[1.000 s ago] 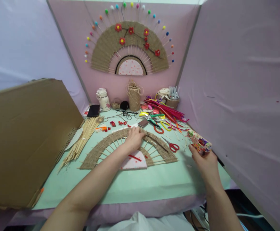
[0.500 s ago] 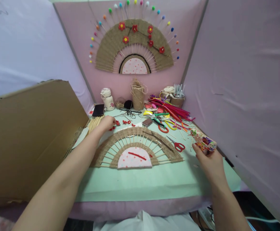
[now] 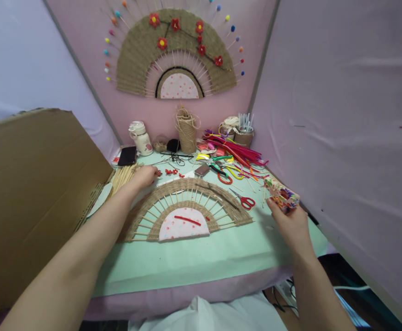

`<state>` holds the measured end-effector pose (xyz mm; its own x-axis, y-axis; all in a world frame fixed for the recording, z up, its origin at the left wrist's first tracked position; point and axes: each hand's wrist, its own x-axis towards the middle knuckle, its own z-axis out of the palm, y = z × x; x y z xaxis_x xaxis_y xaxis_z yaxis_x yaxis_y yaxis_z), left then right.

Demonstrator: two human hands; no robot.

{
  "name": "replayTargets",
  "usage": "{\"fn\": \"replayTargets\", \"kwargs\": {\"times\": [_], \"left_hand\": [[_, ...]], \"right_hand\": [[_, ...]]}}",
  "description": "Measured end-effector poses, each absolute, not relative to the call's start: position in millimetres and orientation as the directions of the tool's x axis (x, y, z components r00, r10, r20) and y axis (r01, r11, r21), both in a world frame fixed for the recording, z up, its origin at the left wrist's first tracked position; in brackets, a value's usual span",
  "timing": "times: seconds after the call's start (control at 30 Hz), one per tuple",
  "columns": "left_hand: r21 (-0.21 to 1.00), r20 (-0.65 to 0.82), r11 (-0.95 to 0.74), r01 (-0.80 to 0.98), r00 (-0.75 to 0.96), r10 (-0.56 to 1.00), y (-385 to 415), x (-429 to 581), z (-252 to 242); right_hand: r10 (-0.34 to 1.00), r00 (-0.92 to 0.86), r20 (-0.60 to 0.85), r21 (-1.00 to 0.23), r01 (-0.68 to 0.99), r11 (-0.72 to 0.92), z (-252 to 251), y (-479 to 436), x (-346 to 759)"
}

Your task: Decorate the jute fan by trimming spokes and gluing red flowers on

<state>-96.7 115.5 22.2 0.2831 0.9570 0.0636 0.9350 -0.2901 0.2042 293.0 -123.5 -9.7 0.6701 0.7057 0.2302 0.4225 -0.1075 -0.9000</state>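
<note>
My left hand (image 3: 146,176) reaches to the far left of the table. Its fingers are closed beside small red flowers (image 3: 169,172); whatever they pinch is hidden. In my right hand (image 3: 292,225) is a floral-patterned, blocky thing (image 3: 281,194), held up at the table's right side; its kind is unclear. Between the hands lies a woven twine fan (image 3: 183,185) with stick ribs and a dark twig along its upper right. A red strip (image 3: 187,220) rests on the fan's dotted pink half-round centre (image 3: 183,232). Red-handled scissors (image 3: 247,202) lie right of the fan.
A cardboard sheet (image 3: 31,197) stands at left, near thin sticks (image 3: 121,179), a phone (image 3: 127,156) and a white bottle (image 3: 140,139). Behind are a twine spool (image 3: 187,133), pliers (image 3: 218,171) and pink pipe cleaners (image 3: 244,151). A finished-looking fan (image 3: 135,59) hangs on the back wall.
The whole view has shifted, so most things appear farther left and slightly higher. My left hand stays by the red flowers, and the floral thing remains in my right hand.
</note>
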Motion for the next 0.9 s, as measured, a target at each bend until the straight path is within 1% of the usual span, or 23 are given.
{"fn": "replayTargets", "kwargs": {"times": [0.07, 0.1, 0.13, 0.3, 0.4, 0.47, 0.53, 0.63, 0.73, 0.8, 0.87, 0.9], "left_hand": [[0.139, 0.098, -0.33, 0.934, 0.318, 0.943, 115, -99, 27], [0.125, 0.118, -0.338, 0.933, 0.325, 0.938, 114, -100, 29], [0.136, 0.142, -0.34, 0.931, 0.321, 0.936, 113, -101, 32], [0.298, 0.285, -0.398, 0.868, 0.317, 0.905, 109, -103, 42], [0.404, 0.303, -0.386, 0.829, 0.277, 0.912, 102, -95, 50], [0.504, 0.286, -0.353, 0.788, 0.234, 0.929, 93, -86, 56], [0.63, 0.248, -0.309, 0.713, 0.192, 0.949, 81, -75, 62], [0.791, 0.148, -0.188, 0.583, 0.117, 0.982, 63, -60, 70], [0.895, 0.051, -0.078, 0.44, 0.072, 0.996, 53, -49, 70], [0.958, 0.019, -0.044, 0.283, 0.091, 0.996, 51, -42, 66], [0.991, -0.014, -0.002, 0.135, 0.116, 0.993, 50, -36, 60], [0.996, -0.036, 0.025, 0.09, 0.129, 0.991, 50, -33, 57]], "right_hand": [[0.702, 0.664, 0.259, -0.894, 0.439, -0.085, -12, -122, 294], [0.702, 0.66, 0.268, -0.892, 0.446, -0.079, -13, -121, 295], [0.703, 0.656, 0.275, -0.889, 0.451, -0.074, -14, -121, 296], [0.715, 0.639, 0.285, -0.889, 0.454, -0.051, -14, -121, 296], [0.715, 0.652, 0.251, -0.904, 0.421, -0.067, -12, -122, 294], [0.714, 0.658, 0.24, -0.91, 0.409, -0.071, -11, -122, 293], [0.709, 0.657, 0.256, -0.906, 0.419, -0.061, -12, -122, 294], [0.709, 0.658, 0.256, -0.904, 0.422, -0.065, -14, -121, 296], [0.722, 0.645, 0.249, -0.907, 0.417, -0.059, -18, -122, 299], [0.727, 0.64, 0.249, -0.903, 0.425, -0.065, -19, -122, 299], [0.731, 0.639, 0.24, -0.899, 0.43, -0.081, -19, -122, 299], [0.733, 0.636, 0.24, -0.898, 0.433, -0.082, -19, -122, 299]]}}
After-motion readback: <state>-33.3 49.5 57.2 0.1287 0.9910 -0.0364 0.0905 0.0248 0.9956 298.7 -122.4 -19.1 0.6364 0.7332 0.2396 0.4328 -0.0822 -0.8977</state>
